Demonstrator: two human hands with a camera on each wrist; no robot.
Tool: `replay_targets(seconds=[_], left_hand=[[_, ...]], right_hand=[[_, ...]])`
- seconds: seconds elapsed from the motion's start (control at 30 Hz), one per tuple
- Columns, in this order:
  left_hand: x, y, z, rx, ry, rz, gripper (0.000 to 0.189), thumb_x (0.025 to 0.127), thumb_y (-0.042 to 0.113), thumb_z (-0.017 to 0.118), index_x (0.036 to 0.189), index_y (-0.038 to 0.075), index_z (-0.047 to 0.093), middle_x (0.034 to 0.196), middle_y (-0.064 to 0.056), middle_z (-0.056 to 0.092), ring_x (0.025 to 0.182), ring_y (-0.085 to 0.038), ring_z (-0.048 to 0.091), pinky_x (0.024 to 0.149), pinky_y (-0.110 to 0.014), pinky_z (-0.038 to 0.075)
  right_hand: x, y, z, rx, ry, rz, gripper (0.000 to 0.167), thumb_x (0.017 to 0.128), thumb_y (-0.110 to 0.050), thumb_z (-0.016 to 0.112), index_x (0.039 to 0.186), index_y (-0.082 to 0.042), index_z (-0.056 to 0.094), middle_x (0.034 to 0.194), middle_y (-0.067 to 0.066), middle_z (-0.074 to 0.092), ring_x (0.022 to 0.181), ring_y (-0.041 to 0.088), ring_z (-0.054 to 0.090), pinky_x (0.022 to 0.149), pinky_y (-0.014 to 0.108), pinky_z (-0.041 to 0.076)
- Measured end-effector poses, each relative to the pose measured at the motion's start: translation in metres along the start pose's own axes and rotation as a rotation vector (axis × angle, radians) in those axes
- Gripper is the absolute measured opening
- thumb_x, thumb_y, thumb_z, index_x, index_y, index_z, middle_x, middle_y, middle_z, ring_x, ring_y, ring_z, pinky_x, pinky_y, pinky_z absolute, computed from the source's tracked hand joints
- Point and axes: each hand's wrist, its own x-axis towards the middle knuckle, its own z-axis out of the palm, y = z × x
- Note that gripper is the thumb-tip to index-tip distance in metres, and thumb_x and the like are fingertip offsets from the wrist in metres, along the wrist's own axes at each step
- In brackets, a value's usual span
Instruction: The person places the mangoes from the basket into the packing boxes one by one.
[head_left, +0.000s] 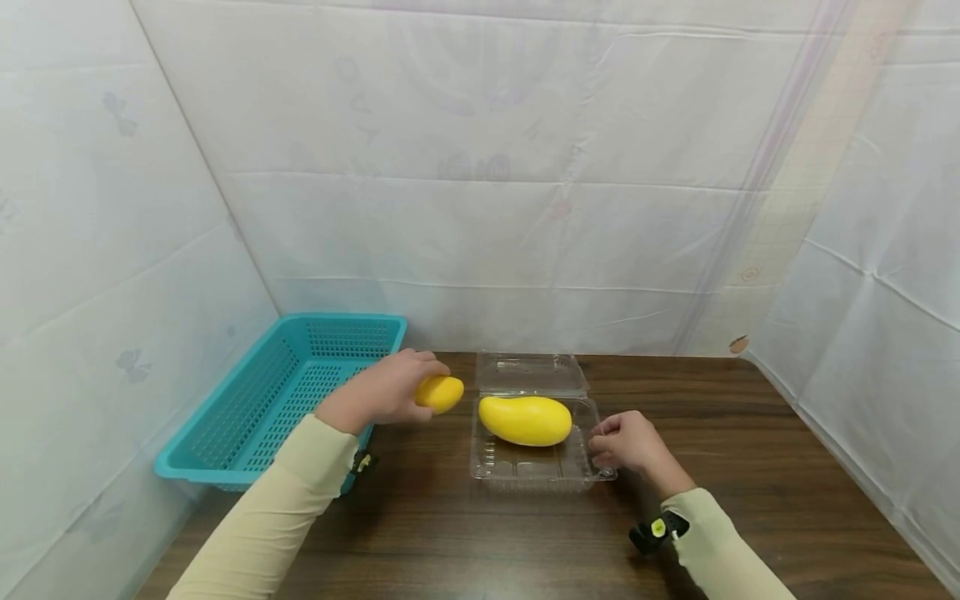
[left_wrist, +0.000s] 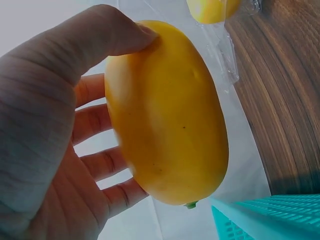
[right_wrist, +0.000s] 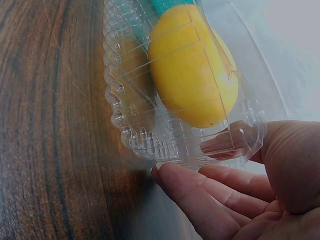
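Note:
My left hand [head_left: 393, 387] grips a yellow mango [left_wrist: 170, 115], thumb on one side and fingers on the other. It is held above the table between the basket and a clear plastic clamshell container [head_left: 517, 477]. A small green stem nub shows at the mango's end in the left wrist view. Another yellow mango [head_left: 528, 421] lies lengthwise in the container's base, toward its back. With the lid [head_left: 532, 373] folded back, the container stands open. My right hand [head_left: 628, 442] pinches its right wall, thumb inside and fingers outside.
A turquoise plastic basket [head_left: 213, 473] with slotted walls stands at the left, against the white sheeting [head_left: 480, 233] that hangs at the back and sides. Dark wood-grain table [head_left: 465, 542] lies under everything. Each wrist wears a strapped camera.

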Motion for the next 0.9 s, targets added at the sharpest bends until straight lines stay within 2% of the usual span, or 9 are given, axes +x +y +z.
replay_targets(seconds=[0.33, 0.9], left_hand=[[0.002, 0.006, 0.003, 0.014, 0.025, 0.051, 0.052, 0.082, 0.026, 0.08, 0.129, 0.01, 0.068, 0.117, -0.003, 0.066, 0.094, -0.02, 0.054, 0.078, -0.035, 0.048], [0.006, 0.013, 0.012, 0.025, 0.054, 0.103, 0.049, 0.081, 0.028, 0.079, 0.126, 0.011, 0.069, 0.111, 0.0, 0.066, 0.091, -0.017, 0.051, 0.077, -0.031, 0.045]], right_hand=[[-0.001, 0.0, -0.001, 0.007, 0.003, 0.005, 0.02, 0.088, -0.002, 0.072, 0.104, 0.009, 0.072, 0.085, 0.016, 0.075, 0.069, 0.024, 0.075, 0.063, 0.036, 0.063], [-0.001, -0.001, -0.002, 0.009, -0.006, 0.005, 0.021, 0.089, -0.002, 0.072, 0.106, 0.01, 0.072, 0.086, 0.017, 0.074, 0.069, 0.024, 0.075, 0.064, 0.037, 0.063]])
